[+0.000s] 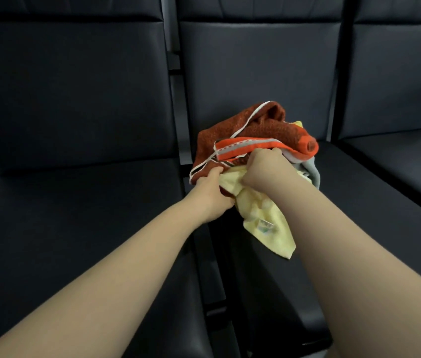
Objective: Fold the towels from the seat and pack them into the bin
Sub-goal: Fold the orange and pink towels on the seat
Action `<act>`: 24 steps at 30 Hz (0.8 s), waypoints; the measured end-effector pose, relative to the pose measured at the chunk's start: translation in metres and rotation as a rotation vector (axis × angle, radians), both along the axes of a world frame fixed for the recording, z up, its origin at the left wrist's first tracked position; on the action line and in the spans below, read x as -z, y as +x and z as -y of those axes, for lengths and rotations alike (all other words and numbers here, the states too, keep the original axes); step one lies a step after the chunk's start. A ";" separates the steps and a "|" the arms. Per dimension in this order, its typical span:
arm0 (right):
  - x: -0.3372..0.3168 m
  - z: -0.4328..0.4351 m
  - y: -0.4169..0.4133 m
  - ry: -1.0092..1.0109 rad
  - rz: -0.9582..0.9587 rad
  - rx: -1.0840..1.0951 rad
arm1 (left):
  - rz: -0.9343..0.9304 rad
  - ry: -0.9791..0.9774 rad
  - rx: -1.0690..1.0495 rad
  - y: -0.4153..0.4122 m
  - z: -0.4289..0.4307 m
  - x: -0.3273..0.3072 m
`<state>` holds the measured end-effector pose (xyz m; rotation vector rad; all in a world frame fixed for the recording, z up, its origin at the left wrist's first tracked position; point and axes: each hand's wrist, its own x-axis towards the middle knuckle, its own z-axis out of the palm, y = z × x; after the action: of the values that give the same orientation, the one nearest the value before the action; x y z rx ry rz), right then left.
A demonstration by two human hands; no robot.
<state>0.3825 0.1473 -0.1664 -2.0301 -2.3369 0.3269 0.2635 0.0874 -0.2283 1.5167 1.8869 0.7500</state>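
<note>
A heap of towels sits at the back left of the middle black seat (359, 202). On top lies an orange-brown towel (261, 130) with a white and orange striped border. Under it a pale yellow towel (266, 223) hangs forward with a small label showing, and a grey towel (312, 169) peeks out at the right. My left hand (212, 192) grips the heap's left edge where the orange and yellow towels meet. My right hand (263, 169) is curled into the pile, holding the yellow towel just under the orange border. No bin is in view.
Three black padded seats stand side by side with tall backrests. The left seat (75, 228) is bare. A narrow gap with a dark frame (178, 125) separates left and middle seats. A third seat (410, 156) lies at the right.
</note>
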 end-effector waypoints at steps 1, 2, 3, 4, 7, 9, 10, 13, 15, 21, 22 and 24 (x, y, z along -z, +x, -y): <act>-0.002 -0.001 0.002 -0.022 -0.084 -0.001 | 0.016 0.008 -0.024 0.001 -0.001 -0.001; -0.002 0.000 0.004 -0.028 -0.263 0.005 | 0.032 0.023 -0.055 0.001 -0.003 -0.003; -0.002 0.001 0.008 -0.023 -0.522 0.036 | 0.040 0.042 -0.086 0.001 -0.005 -0.004; -0.002 0.004 0.011 -0.025 -0.797 0.112 | 0.041 0.062 -0.109 -0.001 -0.007 -0.004; -0.010 0.005 0.019 -0.276 -1.365 0.497 | 0.071 0.108 -0.141 -0.007 -0.016 -0.005; -0.012 -0.001 0.024 -0.461 -1.637 0.696 | 0.102 0.157 -0.149 -0.009 -0.020 -0.006; -0.012 -0.004 0.025 -0.492 -1.731 0.766 | 0.126 0.187 -0.153 -0.010 -0.022 -0.006; -0.013 -0.010 0.025 -0.463 -1.857 0.861 | 0.220 0.244 -0.172 -0.012 -0.028 -0.004; -0.021 -0.007 0.021 -0.413 -1.950 0.827 | 0.273 0.248 -0.192 -0.013 -0.032 -0.005; -0.053 0.019 -0.003 -0.040 -1.924 0.343 | 0.343 0.195 -0.203 -0.012 -0.045 -0.013; -0.058 0.025 -0.007 -0.054 -1.907 0.241 | 0.362 0.193 -0.196 -0.012 -0.047 -0.013; -0.065 0.037 -0.014 -0.086 -1.834 0.070 | 0.438 0.196 -0.241 -0.007 -0.047 -0.019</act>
<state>0.3683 0.1099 -0.1013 -0.7833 -0.9811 1.4205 0.2565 0.1349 -0.2088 1.1223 1.7102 1.2940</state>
